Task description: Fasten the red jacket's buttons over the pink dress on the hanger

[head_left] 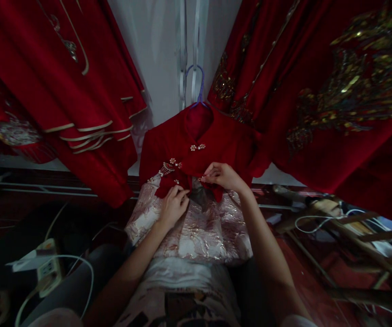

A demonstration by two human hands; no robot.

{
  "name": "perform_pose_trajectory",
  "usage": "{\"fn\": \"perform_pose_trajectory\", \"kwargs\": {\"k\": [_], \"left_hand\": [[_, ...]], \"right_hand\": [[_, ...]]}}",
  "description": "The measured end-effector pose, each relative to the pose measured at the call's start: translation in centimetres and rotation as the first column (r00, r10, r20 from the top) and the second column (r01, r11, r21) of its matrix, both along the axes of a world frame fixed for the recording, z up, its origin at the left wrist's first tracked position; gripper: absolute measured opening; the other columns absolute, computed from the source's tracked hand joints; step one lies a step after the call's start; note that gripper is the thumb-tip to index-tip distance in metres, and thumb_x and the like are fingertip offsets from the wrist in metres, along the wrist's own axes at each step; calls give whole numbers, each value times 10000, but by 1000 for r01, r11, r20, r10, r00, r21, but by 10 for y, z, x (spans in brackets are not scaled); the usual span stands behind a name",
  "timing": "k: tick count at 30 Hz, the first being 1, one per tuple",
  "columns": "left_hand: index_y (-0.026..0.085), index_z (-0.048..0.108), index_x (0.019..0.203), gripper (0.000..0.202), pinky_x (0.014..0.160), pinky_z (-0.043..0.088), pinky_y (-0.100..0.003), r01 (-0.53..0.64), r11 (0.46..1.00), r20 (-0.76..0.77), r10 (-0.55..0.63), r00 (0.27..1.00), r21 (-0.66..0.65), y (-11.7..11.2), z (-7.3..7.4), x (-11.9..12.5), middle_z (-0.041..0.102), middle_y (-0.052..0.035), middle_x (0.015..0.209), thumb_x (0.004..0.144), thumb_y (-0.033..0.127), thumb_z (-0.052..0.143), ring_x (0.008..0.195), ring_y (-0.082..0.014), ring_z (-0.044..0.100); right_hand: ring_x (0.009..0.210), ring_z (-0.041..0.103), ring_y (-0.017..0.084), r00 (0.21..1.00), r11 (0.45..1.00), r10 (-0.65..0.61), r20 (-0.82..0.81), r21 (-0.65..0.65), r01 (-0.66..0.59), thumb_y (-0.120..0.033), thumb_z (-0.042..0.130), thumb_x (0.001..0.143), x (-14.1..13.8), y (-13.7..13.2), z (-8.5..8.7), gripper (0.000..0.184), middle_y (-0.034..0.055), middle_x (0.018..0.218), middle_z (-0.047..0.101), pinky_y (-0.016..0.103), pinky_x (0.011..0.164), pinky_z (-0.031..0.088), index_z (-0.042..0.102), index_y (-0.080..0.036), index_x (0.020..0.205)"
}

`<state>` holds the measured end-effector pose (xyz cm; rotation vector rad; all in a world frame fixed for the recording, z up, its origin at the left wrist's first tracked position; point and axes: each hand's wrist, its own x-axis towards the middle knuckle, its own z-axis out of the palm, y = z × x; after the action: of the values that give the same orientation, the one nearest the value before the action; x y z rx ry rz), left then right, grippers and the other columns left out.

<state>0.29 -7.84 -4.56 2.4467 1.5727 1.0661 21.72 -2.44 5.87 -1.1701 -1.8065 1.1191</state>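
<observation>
A short red jacket [168, 131] with a stand collar hangs from a purple hanger [201, 84]. A beaded flower clasp [197, 147] joins its front at the chest, and a beaded tassel ornament [169, 167] lies lower on one side. Below that clasp the front edges part. My right hand [223, 176] is closed in a pinch at the right front edge, by a small beaded clasp piece [200, 179]. My left hand [175, 203] has its fingertips closed on the left front edge near the hem. Shiny pink-white brocade fabric [199, 236] spreads under both hands.
Red garments with pale piping [90, 127] hang at left, and a red garment with gold sequins [359, 91] hangs at right. A power strip [49, 268] with white cables is at lower left. Wooden chair-like frames [359, 254] stand at right.
</observation>
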Motion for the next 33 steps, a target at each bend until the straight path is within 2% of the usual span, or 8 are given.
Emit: {"fn": "perform_pose_trajectory", "kwargs": {"k": [4, 7, 10, 14, 19, 25, 29, 33], "left_hand": [[211, 604, 1027, 202, 883, 456, -371, -141, 989, 42, 139, 989, 42, 21, 21, -12, 561, -78, 1024, 839, 209, 527, 1010, -242, 533], [193, 553, 987, 213, 805, 469, -364, -49, 993, 3, 50, 999, -110, 37, 26, -20, 578, -68, 934, 778, 210, 588, 902, -236, 564], [187, 521, 948, 196, 712, 462, -330, -14, 975, 42, 24, 999, -221, 44, 20, -24, 585, -46, 851, 763, 190, 585, 766, -202, 574], [187, 533, 896, 95, 702, 449, -309, -77, 974, 125, 106, 986, -212, 41, 8, -25, 609, -48, 827, 802, 194, 541, 750, -187, 589], [185, 601, 875, 118, 681, 441, -278, -55, 966, 116, 87, 989, -253, 38, 3, -28, 637, -41, 826, 759, 170, 584, 726, -170, 602], [168, 671, 856, 143, 657, 443, -274, -75, 970, 131, 108, 985, -233, 35, 5, -31, 664, -67, 822, 814, 199, 538, 696, -174, 611], [160, 638, 831, 98, 597, 442, -251, -44, 963, 291, 123, 949, -265, 36, 3, -30, 666, -40, 731, 780, 200, 563, 646, -167, 621], [161, 644, 810, 136, 629, 488, -247, 35, 952, 501, 128, 856, -304, 37, -4, -29, 690, -38, 750, 779, 285, 597, 674, -158, 649]], "right_hand": [[639, 632, 124, 998, 998, 55, 42, 22, -56, -305, 769, 640, -3, -6, 4, 249, 26, 686, 678, 239, 597, 489, 612, -160, 769], [661, 641, 127, 995, 996, 86, 51, 25, -87, -310, 766, 652, -5, -9, 4, 244, 29, 711, 686, 245, 616, 501, 618, -160, 776], [685, 651, 130, 991, 992, 130, 38, 1, -130, -294, 762, 662, -7, -11, 6, 226, 30, 731, 694, 251, 643, 513, 625, -162, 783], [703, 659, 131, 983, 983, 182, 6, -31, -182, -284, 756, 671, -8, -12, 7, 212, 27, 742, 702, 260, 673, 524, 634, -167, 798], [700, 664, 130, 979, 978, 201, -33, -48, -203, -274, 756, 664, -14, -11, 2, 205, 27, 738, 706, 263, 675, 533, 633, -168, 789], [682, 659, 124, 973, 977, 209, -92, -9, -211, -323, 776, 655, -38, -7, -17, 258, 25, 730, 706, 251, 667, 530, 641, -156, 797], [702, 665, 130, 978, 988, 147, -145, 67, -138, -336, 766, 679, -64, -3, -41, 249, 29, 747, 708, 252, 690, 532, 653, -157, 810], [710, 667, 122, 991, 991, -25, -134, 129, 43, -253, 719, 725, -80, 6, -67, 133, 21, 758, 705, 240, 705, 533, 655, -167, 803]]}}
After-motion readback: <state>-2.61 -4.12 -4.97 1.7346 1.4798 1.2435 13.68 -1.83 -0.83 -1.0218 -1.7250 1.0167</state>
